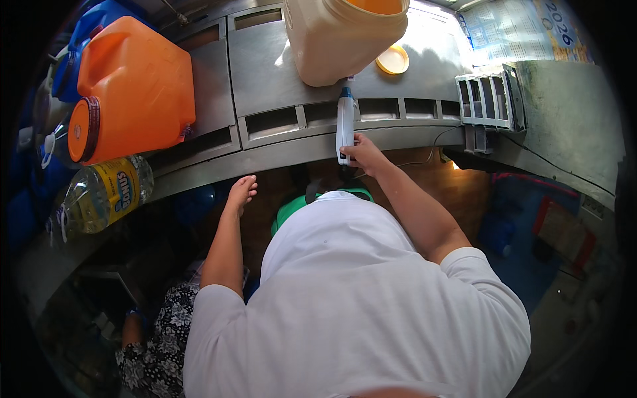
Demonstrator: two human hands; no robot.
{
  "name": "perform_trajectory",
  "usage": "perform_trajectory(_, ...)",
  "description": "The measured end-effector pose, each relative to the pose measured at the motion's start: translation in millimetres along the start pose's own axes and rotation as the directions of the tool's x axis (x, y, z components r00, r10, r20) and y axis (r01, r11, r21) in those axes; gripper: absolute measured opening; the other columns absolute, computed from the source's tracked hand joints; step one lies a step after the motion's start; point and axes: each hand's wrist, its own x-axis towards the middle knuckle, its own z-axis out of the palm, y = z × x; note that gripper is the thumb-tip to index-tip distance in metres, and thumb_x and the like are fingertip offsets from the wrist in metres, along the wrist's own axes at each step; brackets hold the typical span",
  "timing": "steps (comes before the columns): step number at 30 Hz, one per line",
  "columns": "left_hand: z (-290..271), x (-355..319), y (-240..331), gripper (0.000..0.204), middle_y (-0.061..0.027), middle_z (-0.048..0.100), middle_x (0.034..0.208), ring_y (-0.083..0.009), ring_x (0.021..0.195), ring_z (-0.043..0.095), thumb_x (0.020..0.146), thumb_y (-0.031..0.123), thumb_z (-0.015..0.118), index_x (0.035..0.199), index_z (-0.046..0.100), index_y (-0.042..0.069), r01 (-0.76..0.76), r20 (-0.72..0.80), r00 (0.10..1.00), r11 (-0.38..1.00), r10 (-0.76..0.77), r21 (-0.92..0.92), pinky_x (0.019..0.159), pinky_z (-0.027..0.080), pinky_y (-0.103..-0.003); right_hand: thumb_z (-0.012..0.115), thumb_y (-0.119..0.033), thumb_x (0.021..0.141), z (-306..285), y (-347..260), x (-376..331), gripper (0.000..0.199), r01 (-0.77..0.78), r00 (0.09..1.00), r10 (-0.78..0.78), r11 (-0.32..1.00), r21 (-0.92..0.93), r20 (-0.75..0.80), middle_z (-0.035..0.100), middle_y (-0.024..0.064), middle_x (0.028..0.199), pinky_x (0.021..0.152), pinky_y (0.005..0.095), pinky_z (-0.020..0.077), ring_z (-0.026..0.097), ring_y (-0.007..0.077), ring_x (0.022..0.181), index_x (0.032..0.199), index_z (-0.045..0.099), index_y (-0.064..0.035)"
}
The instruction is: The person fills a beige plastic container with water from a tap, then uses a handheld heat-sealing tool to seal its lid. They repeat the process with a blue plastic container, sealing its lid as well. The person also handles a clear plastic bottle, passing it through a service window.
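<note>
My right hand (365,154) is closed round the rear end of a slim white handheld tool with a blue tip (346,126). The tool points away from me over the front edge of a steel counter (265,86). Its tip reaches the base of a large cream plastic jar (325,40), whose round mouth shows orange inside; whether they touch I cannot tell. A yellow-rimmed round lid (393,60) lies right of the jar. Left of the tool, my left hand (243,192) hangs in front of the counter, fingers curled in, with nothing visible in them.
An orange jerrycan (136,86) and a clear bottle with a yellow label (109,192) lie at the left, by blue containers. A white slotted rack (488,99) stands at the right, near a thin cable. Someone in floral cloth (166,331) is at lower left.
</note>
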Motion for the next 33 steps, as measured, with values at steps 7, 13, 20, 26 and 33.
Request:
perform_trajectory(7, -29.5, -19.9, -29.7, 0.047, 0.0047, 0.067, 0.106, -0.0036, 0.08, 0.057, 0.09, 0.044, 0.073, 0.125, 0.064, 0.015, 0.028, -0.021, 0.999, 1.0, -0.027, 0.009, 0.072, 0.043, -0.021, 0.081, -0.009, 0.079, 49.7, -7.0, 61.1, 0.07, 0.081, 0.972, -0.098, 0.993, -0.088, -0.214, 0.061, 0.0155, 0.12, 0.068, 0.041, 0.058, 0.067, 0.0277, 0.1, 0.136, 0.043, -0.0002)
perform_trajectory(13, -37.3, -14.9, -19.2, 0.057, -0.0073, 0.068, 0.12, -0.0126, 0.102, 0.063, 0.09, 0.035, 0.074, 0.133, 0.059, 0.001, -0.105, -0.014, 0.994, 0.988, 0.107, 0.111, 0.084, 0.05, -0.027, 0.085, -0.009, 0.072, 43.2, 24.4, 98.5, 0.078, 0.145, 0.919, -0.223, 0.958, -0.247, -0.326, 0.063, 0.0206, 0.124, 0.09, 0.0405, 0.0541, 0.065, 0.0326, 0.111, 0.136, 0.042, 0.0014)
perform_trajectory(20, -40.1, -5.3, -4.2, 0.053, 0.0022, 0.067, 0.11, -0.0065, 0.084, 0.057, 0.092, 0.04, 0.072, 0.133, 0.06, 0.009, -0.144, -0.008, 0.989, 0.97, 0.148, 0.197, 0.076, 0.045, -0.024, 0.084, -0.008, 0.072, 2.4, 53.5, 90.3, 0.075, 0.146, 0.856, -0.373, 0.839, -0.524, -0.358, 0.064, 0.0211, 0.118, 0.094, 0.0394, 0.0524, 0.066, 0.0319, 0.107, 0.133, 0.043, 0.0041)
perform_trajectory(26, -6.9, 3.8, 29.2, 0.058, -0.0049, 0.067, 0.117, -0.0126, 0.095, 0.06, 0.09, 0.039, 0.072, 0.135, 0.059, 0.005, -0.211, 0.091, 0.977, 0.943, 0.194, 0.257, 0.086, 0.048, -0.028, 0.086, -0.012, 0.072, -26.7, 32.0, 62.6, 0.071, 0.102, 0.888, -0.346, 0.79, -0.605, -0.302, 0.066, 0.0209, 0.12, 0.097, 0.04, 0.0514, 0.066, 0.0326, 0.111, 0.13, 0.049, 0.0018)
perform_trajectory(33, 84.3, 8.1, 97.3, 0.067, -0.0157, 0.067, 0.124, -0.0252, 0.114, 0.064, 0.088, 0.042, 0.074, 0.139, 0.056, 0.003, -0.388, 0.263, 0.915, 0.846, 0.306, 0.366, 0.097, 0.05, -0.036, 0.084, -0.014, 0.075, -60.9, 25.8, 46.2, 0.068, 0.136, 0.896, -0.381, 0.725, -0.675, -0.229, 0.066, 0.0192, 0.121, 0.096, 0.0394, 0.0516, 0.066, 0.0308, 0.11, 0.132, 0.049, 0.0007)
